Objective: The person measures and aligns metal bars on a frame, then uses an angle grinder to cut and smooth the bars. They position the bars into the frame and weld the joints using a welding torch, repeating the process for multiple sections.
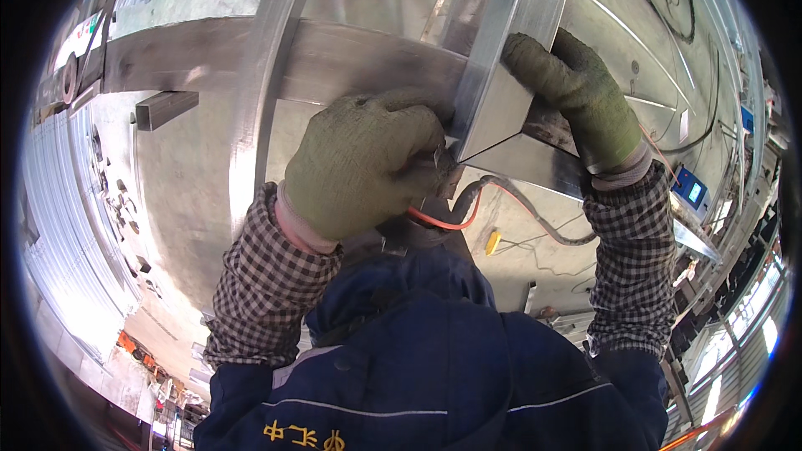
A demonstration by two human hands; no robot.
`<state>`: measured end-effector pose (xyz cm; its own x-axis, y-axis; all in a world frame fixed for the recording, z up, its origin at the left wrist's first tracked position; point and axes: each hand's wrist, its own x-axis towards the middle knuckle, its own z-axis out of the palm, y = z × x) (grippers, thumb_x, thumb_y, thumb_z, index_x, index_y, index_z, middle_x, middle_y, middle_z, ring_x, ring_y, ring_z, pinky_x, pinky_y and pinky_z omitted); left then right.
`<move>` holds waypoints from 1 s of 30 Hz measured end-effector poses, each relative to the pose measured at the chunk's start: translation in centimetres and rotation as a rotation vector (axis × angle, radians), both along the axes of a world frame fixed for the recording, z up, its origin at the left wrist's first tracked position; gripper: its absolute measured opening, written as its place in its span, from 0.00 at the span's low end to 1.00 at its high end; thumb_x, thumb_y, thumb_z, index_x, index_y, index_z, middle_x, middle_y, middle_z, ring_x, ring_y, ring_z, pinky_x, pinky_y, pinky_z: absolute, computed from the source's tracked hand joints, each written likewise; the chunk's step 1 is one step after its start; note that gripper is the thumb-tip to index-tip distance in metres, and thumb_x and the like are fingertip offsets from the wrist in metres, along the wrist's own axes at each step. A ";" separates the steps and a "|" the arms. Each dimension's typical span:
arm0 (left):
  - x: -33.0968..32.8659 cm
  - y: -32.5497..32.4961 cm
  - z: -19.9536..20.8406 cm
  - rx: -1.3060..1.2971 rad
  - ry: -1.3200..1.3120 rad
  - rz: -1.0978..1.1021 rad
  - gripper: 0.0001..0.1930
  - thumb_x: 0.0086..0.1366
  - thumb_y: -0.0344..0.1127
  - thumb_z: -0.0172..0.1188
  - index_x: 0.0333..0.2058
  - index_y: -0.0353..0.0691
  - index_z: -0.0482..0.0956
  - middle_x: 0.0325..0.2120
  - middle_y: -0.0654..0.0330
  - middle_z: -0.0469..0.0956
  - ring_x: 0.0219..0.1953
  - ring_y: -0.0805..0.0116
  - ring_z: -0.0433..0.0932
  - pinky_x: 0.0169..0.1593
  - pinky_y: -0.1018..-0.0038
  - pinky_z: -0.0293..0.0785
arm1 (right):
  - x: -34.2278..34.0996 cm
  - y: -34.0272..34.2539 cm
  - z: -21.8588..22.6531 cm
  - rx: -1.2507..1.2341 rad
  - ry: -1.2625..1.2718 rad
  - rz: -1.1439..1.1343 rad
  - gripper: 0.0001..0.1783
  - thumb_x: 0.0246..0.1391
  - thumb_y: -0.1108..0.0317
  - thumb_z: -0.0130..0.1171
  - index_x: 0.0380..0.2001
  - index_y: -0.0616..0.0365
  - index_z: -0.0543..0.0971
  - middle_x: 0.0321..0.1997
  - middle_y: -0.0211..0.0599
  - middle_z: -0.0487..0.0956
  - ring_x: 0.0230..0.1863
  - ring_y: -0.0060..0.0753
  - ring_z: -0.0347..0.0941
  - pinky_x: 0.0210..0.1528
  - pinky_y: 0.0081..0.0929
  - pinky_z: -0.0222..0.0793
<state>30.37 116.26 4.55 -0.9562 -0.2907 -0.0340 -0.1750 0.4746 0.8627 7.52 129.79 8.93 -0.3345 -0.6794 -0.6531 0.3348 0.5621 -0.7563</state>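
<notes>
A square metal tube slants down from the top and meets a second metal tube at a mitred corner with a dark seam. My right hand, in a green work glove, grips the slanting tube from its right side, thumb on the upper face. On the corner's left side is my left hand, gloved alike, its fingers curled in. Between its fingertips and the corner sits a dark, rough piece; what the fingers hold is mostly hidden.
Another upright tube crosses a wide horizontal beam on the left. A short tube offcut lies beyond. Below the corner run a red-orange hose and a grey cable, near a yellow object. A blue machine stands right.
</notes>
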 end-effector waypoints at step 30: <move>2.7 0.5 3.2 0.465 -0.043 0.173 0.32 0.66 0.47 0.78 0.63 0.36 0.82 0.47 0.56 0.88 0.35 0.70 0.85 0.42 0.67 0.84 | -0.6 -7.1 -2.8 -0.306 -0.052 -0.570 0.24 0.67 0.49 0.73 0.50 0.59 0.83 0.44 0.42 0.88 0.43 0.37 0.87 0.47 0.37 0.86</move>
